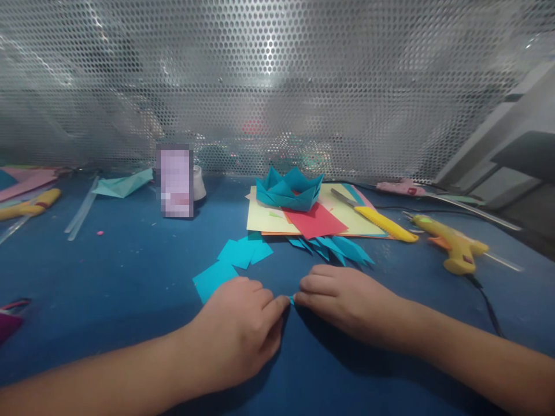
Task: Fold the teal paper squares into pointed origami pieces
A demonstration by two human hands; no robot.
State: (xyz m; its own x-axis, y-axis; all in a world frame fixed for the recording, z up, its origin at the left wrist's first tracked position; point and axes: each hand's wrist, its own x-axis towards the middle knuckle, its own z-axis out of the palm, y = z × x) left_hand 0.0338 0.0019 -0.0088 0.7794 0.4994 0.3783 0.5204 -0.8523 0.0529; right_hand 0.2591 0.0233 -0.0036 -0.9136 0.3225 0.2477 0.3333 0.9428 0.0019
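My left hand (pixel 251 320) and my right hand (pixel 342 294) meet at the middle of the blue table, fingers closed. Between their fingertips shows a small bit of blue paper (pixel 292 300); most of it is hidden by the fingers. Beyond my left hand lie several loose blue paper squares (pixel 236 254), one partly under that hand. Just past my right hand is a spread of pointed, folded blue paper pieces (pixel 332 248). Farther back, a blue folded-paper ring with pointed tips (pixel 289 193) rests on a stack of coloured paper (pixel 264 222).
A red paper (pixel 315 221) and a yellow cutter knife (pixel 381 222) lie on the stack. At right is a yellow glue gun (pixel 459 242) with a cord, a pink glue gun (pixel 401 188) behind. A blurred-out phone-shaped object (pixel 176 182) stands before the perforated metal panel (pixel 269 86).
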